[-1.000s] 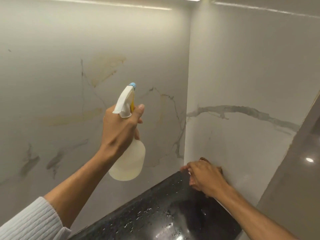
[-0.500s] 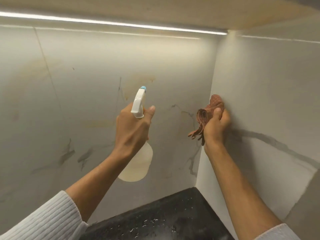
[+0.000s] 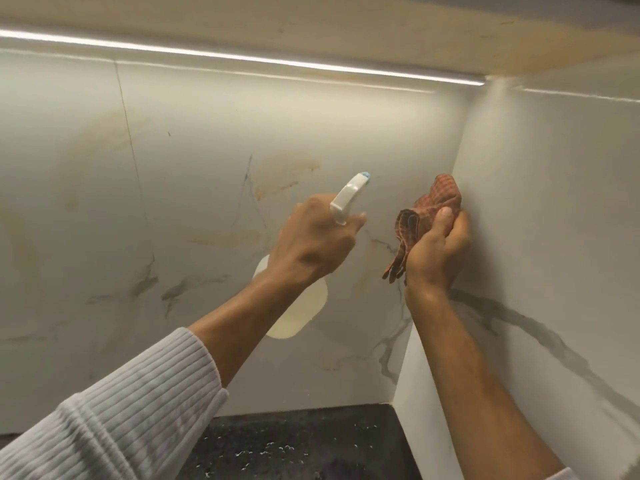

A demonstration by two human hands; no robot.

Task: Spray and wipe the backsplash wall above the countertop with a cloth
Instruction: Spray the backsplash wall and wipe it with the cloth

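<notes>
I see L hand [image 3: 317, 242] gripping spray bottle [image 3: 298, 306], R hand [image 3: 438, 251] clutching cloth [image 3: 429, 209] on backsplash [image 3: 554, 202]; bottle tilted more vs 0.5s ago.

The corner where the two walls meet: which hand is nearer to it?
Right. The right hand presses the cloth on the side wall just beside the corner; the left hand holds the spray bottle farther left.

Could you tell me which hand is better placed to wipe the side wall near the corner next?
The right hand, probably: it grips the cloth bunched against the side wall by the corner. The left hand holds the spray bottle facing the back wall.
</notes>
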